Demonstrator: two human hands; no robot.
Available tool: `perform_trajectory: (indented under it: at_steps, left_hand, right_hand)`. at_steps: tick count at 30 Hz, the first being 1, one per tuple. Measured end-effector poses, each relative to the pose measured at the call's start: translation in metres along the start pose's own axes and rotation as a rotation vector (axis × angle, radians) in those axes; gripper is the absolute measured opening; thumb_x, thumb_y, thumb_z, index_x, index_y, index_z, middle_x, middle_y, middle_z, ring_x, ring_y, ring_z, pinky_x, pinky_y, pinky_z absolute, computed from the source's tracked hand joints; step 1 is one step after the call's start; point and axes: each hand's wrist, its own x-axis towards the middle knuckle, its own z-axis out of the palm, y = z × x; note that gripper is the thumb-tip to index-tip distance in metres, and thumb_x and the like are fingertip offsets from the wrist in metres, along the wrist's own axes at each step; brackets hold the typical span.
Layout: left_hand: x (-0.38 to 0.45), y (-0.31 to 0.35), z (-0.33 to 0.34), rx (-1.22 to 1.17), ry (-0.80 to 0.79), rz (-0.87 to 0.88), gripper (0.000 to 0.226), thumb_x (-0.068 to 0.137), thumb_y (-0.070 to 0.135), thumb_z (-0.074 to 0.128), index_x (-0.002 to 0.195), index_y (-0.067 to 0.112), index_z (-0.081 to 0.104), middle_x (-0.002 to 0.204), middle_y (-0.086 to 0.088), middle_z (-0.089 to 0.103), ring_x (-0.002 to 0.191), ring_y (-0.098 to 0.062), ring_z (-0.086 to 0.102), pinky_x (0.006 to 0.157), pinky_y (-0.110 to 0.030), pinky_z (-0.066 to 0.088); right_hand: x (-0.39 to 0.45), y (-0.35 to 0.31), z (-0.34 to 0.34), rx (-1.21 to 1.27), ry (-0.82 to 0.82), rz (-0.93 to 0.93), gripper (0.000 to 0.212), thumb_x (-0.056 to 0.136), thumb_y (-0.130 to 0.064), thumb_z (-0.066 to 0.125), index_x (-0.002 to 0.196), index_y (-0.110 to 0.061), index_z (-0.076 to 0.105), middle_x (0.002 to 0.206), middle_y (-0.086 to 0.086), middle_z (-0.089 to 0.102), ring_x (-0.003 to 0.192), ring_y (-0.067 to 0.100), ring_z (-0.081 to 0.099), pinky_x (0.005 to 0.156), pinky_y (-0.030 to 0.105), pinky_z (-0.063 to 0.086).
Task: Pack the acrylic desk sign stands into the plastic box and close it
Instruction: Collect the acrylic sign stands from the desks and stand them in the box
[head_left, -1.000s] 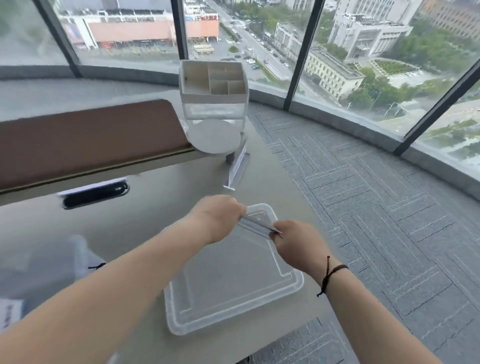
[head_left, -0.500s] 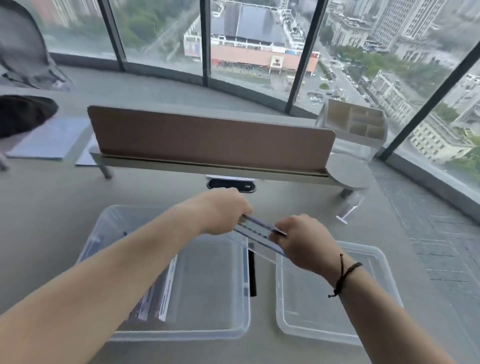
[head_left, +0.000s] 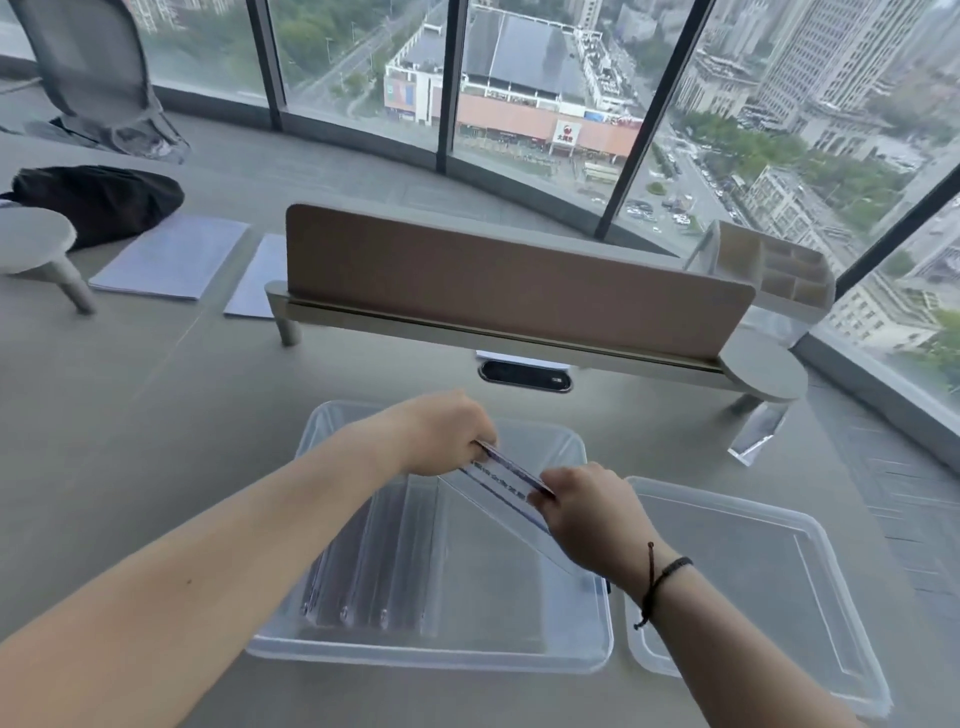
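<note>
Both hands hold one clear acrylic sign stand (head_left: 506, 480) with a printed insert, tilted above the open clear plastic box (head_left: 582, 657). My left hand (head_left: 441, 434) grips its far end, my right hand (head_left: 584, 512) its near end. Several sign stands (head_left: 374, 561) lie side by side in the left part of the box. The box's clear lid (head_left: 769, 587) lies flat on the desk to the right. Another acrylic stand (head_left: 756, 434) rests on the desk at the far right, by a shelf leg.
A brown divider panel on a grey shelf (head_left: 493, 291) runs across the desk behind the box. A white compartment organiser (head_left: 774, 270) sits at its right end. Papers (head_left: 171, 257) and a black bag (head_left: 98, 200) lie far left. The desk's right edge borders carpet.
My view swung left from the lid to the box. Both hands carried the sign stand from over the lid to over the open box and lowered it.
</note>
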Motion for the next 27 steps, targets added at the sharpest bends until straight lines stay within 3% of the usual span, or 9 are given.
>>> perform_trajectory:
  at_steps: [4, 6, 9, 14, 17, 21, 24, 27]
  left_hand:
    - [0.000, -0.018, 0.020, -0.152, 0.130, -0.019, 0.026, 0.093, 0.020, 0.063, 0.118, 0.020, 0.070, 0.116, 0.001, 0.069, 0.106, -0.018, 0.062, 0.096, -0.038, 0.049]
    - [-0.003, -0.028, 0.032, -0.157, 0.160, -0.063, 0.045, 0.095, 0.023, 0.064, 0.138, 0.018, 0.054, 0.136, -0.004, 0.059, 0.123, -0.022, 0.055, 0.105, -0.037, 0.043]
    - [-0.010, -0.044, 0.052, -0.124, 0.091, -0.178, 0.061, 0.097, 0.032, 0.059, 0.151, 0.023, 0.033, 0.149, -0.009, 0.046, 0.134, -0.028, 0.046, 0.109, -0.040, 0.039]
    - [-0.024, -0.059, 0.087, -0.039, -0.082, -0.273, 0.064, 0.097, 0.047, 0.052, 0.152, 0.029, 0.026, 0.156, -0.002, 0.037, 0.139, -0.025, 0.040, 0.108, -0.045, 0.041]
    - [-0.033, -0.060, 0.107, -0.030, -0.131, -0.261, 0.075, 0.093, 0.054, 0.055, 0.155, 0.029, 0.021, 0.161, 0.006, 0.025, 0.147, -0.018, 0.026, 0.114, -0.043, 0.032]
    - [-0.040, -0.058, 0.126, 0.043, -0.144, -0.226, 0.089, 0.085, 0.068, 0.055, 0.156, 0.035, 0.013, 0.163, 0.015, 0.010, 0.151, -0.013, 0.002, 0.117, -0.042, 0.025]
    - [-0.041, -0.059, 0.135, 0.071, -0.120, -0.233, 0.094, 0.080, 0.074, 0.054, 0.155, 0.037, 0.012, 0.163, 0.015, 0.009, 0.151, -0.013, -0.002, 0.118, -0.041, 0.023]
    - [-0.039, -0.061, 0.140, 0.105, -0.100, -0.235, 0.096, 0.079, 0.076, 0.053, 0.155, 0.036, 0.011, 0.163, 0.012, 0.011, 0.151, -0.015, -0.002, 0.119, -0.041, 0.020]
  right_hand:
    - [-0.005, -0.007, 0.030, 0.085, 0.021, 0.123, 0.036, 0.094, -0.032, 0.047, 0.064, -0.016, 0.036, 0.059, 0.000, 0.043, 0.065, 0.033, 0.047, 0.053, 0.034, 0.032]
    - [-0.008, -0.009, 0.048, 0.144, 0.024, 0.214, 0.035, 0.095, -0.030, 0.047, 0.065, -0.015, 0.037, 0.058, -0.001, 0.041, 0.063, 0.033, 0.046, 0.051, 0.035, 0.031]
    - [-0.008, -0.011, 0.076, 0.220, 0.004, 0.318, 0.039, 0.095, -0.027, 0.045, 0.060, -0.015, 0.033, 0.057, 0.001, 0.045, 0.059, 0.031, 0.046, 0.051, 0.034, 0.032]
    - [0.004, -0.020, 0.119, 0.437, -0.069, 0.514, 0.033, 0.093, -0.017, 0.045, 0.060, -0.013, 0.038, 0.057, 0.002, 0.045, 0.051, 0.020, 0.038, 0.046, 0.029, 0.027]
    - [0.013, -0.030, 0.134, 0.552, -0.109, 0.595, 0.036, 0.092, -0.009, 0.044, 0.059, -0.014, 0.034, 0.056, 0.001, 0.039, 0.049, 0.017, 0.033, 0.045, 0.027, 0.023]
    - [0.018, -0.038, 0.150, 0.568, -0.141, 0.679, 0.031, 0.095, -0.010, 0.042, 0.064, -0.012, 0.040, 0.062, 0.001, 0.044, 0.052, 0.015, 0.039, 0.044, 0.026, 0.025]
    - [0.018, -0.045, 0.159, 0.565, -0.200, 0.683, 0.023, 0.095, -0.013, 0.042, 0.073, -0.011, 0.047, 0.069, 0.002, 0.050, 0.061, 0.021, 0.047, 0.048, 0.027, 0.031]
    - [0.019, -0.051, 0.160, 0.571, -0.232, 0.669, 0.031, 0.097, -0.017, 0.042, 0.066, -0.014, 0.041, 0.068, 0.001, 0.047, 0.058, 0.017, 0.045, 0.049, 0.027, 0.032]
